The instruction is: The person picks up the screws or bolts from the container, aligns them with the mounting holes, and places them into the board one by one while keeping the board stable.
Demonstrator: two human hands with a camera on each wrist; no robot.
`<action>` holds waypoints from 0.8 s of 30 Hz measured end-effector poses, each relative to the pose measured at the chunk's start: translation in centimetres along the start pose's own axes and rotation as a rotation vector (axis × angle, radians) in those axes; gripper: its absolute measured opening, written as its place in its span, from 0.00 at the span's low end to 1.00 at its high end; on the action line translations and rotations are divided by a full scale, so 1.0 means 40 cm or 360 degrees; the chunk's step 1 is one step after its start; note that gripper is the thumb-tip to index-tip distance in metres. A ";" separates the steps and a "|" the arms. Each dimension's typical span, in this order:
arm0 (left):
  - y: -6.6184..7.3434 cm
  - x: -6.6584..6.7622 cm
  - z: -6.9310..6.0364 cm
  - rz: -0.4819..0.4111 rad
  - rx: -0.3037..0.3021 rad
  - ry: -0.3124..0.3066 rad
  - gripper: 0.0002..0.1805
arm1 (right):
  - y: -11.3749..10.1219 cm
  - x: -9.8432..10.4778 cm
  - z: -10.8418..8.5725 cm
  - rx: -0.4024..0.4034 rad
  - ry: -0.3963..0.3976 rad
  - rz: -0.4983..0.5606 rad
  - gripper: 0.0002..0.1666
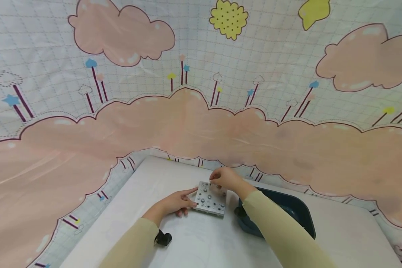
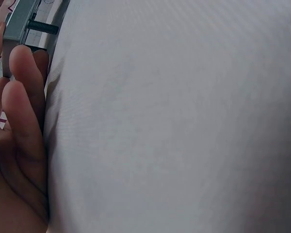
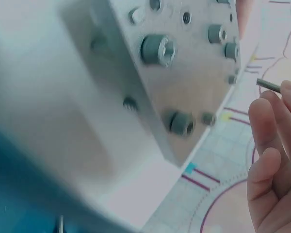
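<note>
A square metal plate with several socket head screws standing in it lies on the table. My left hand grips it at the left edge, one finger stretched along the side and another on the near corner. In the left wrist view its other fingers are bent beside the plate's edge, near a threaded bolt end under the plate. Above the plate's far part, my right hand pinches a small metal pin between its fingertips. A socket head screw stands proud of the plate's face.
A dark blue-green plastic bin stands right of the plate, under my right forearm. White cloth covers the table. A printed curtain with clouds rises behind the table's far edges.
</note>
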State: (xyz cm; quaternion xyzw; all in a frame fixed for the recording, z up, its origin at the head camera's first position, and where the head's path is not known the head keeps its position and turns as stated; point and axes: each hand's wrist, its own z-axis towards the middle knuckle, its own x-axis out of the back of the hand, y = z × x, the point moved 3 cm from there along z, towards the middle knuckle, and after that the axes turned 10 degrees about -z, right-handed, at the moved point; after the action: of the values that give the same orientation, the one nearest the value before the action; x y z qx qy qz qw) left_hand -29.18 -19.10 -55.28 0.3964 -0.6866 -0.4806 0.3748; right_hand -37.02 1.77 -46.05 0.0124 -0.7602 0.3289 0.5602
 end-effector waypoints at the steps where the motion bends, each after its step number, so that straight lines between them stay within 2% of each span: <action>1: 0.000 -0.001 0.000 -0.0001 0.0000 0.0000 0.41 | -0.002 -0.005 0.005 -0.0003 0.0001 0.0002 0.06; 14: -0.005 -0.009 0.005 -0.0027 -0.0008 -0.0002 0.39 | -0.022 -0.055 0.042 -0.0078 0.0000 -0.0008 0.05; 24: -0.007 -0.002 0.002 -0.0032 0.0002 0.0020 0.40 | -0.038 -0.063 0.044 -0.0042 0.0027 -0.0034 0.04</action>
State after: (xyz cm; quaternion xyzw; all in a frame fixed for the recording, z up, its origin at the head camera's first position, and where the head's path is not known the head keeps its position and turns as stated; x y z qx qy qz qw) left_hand -29.15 -19.05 -55.58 0.4065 -0.6804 -0.4815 0.3741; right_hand -36.99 -1.21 -47.74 0.0105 -0.7595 0.3130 0.5702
